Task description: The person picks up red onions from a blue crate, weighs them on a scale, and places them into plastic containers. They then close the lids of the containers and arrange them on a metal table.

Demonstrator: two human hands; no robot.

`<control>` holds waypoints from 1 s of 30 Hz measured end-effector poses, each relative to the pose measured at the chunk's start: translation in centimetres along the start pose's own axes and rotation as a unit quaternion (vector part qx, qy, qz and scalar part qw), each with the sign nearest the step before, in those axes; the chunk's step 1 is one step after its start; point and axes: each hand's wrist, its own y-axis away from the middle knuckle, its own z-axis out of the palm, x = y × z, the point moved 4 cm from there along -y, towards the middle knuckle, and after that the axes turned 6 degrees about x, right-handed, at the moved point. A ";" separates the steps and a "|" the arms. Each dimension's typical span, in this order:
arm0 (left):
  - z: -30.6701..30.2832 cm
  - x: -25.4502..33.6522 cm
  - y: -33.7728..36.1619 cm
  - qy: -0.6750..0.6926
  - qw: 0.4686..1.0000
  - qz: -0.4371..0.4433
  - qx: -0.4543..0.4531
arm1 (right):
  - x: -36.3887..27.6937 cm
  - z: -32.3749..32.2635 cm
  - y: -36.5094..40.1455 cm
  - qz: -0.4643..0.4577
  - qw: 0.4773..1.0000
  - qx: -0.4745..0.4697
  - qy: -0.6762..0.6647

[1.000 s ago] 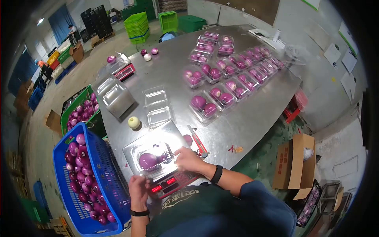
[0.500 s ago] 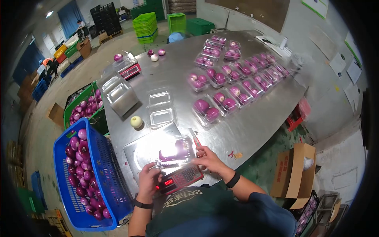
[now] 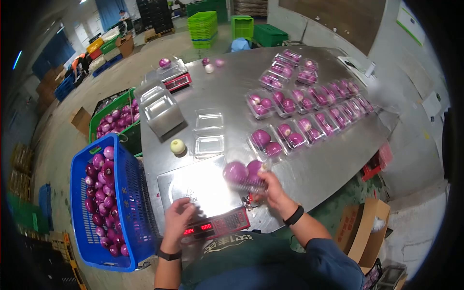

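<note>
My right hand (image 3: pixel 276 193) grips a clear plastic box of red onions (image 3: pixel 237 174), lifted at the right side of the weighing scale (image 3: pixel 186 183) and slightly blurred. Nothing is in my left hand (image 3: pixel 178 215); its fingers are apart over the scale's front edge, left of the display (image 3: pixel 206 227), which glows red. Bare metal shows on the scale's plate. Beyond the scale lie two clear plastic trays (image 3: pixel 209 144) and a peeled pale onion (image 3: pixel 177 146).
Rows of packed onion boxes (image 3: pixel 294 137) cover the table's right half. A blue crate (image 3: pixel 128 212) of red onions stands at the left, a green crate (image 3: pixel 133 128) behind it. Container stacks (image 3: pixel 162 116) and another scale (image 3: pixel 178 81) sit at the far left. Cardboard box (image 3: pixel 369 232) lower right.
The onion box has come up off the scale and moved right in my right hand. My left hand has let go of it. The view has shifted slightly.
</note>
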 end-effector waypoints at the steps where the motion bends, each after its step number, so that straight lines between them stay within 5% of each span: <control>1: -1.8 0.7 0.3 -0.004 0.999 0.023 0.039 | -0.9 0.1 -1.4 0.007 1.000 0.025 -0.018; 5: -9.3 4.3 3.3 -0.106 0.949 0.173 0.240 | -6.8 1.7 -8.9 -0.062 0.996 0.066 0.017; 8: -15.2 5.8 6.8 -0.355 0.808 0.253 0.396 | -9.7 3.7 -14.1 -0.053 0.997 0.019 0.042; 11: -17.4 5.7 9.2 -0.466 0.742 0.157 0.456 | -10.4 6.0 -18.8 -0.054 0.996 0.058 0.035; 14: -20.5 0.5 9.2 -0.518 0.724 0.135 0.435 | -10.8 7.6 -23.3 -0.048 0.996 0.058 0.044; 17: -20.2 1.3 8.0 -0.435 0.812 0.001 0.390 | -11.5 8.7 -27.0 -0.034 0.995 0.059 0.070; 18: -19.4 1.8 7.7 -0.474 0.786 0.048 0.395 | -11.8 9.0 -28.1 -0.034 0.993 0.082 0.078; 23: -20.4 0.6 7.1 -0.469 0.793 0.011 0.388 | -11.0 10.7 -34.7 -0.073 0.978 0.188 0.056; 28: -20.7 0.3 7.2 -0.456 0.794 -0.047 0.398 | -9.5 11.4 -38.8 0.016 0.987 0.126 0.093; 30: -20.7 0.4 7.2 -0.468 0.790 -0.054 0.393 | -12.3 10.6 -38.4 -0.035 0.919 0.110 0.376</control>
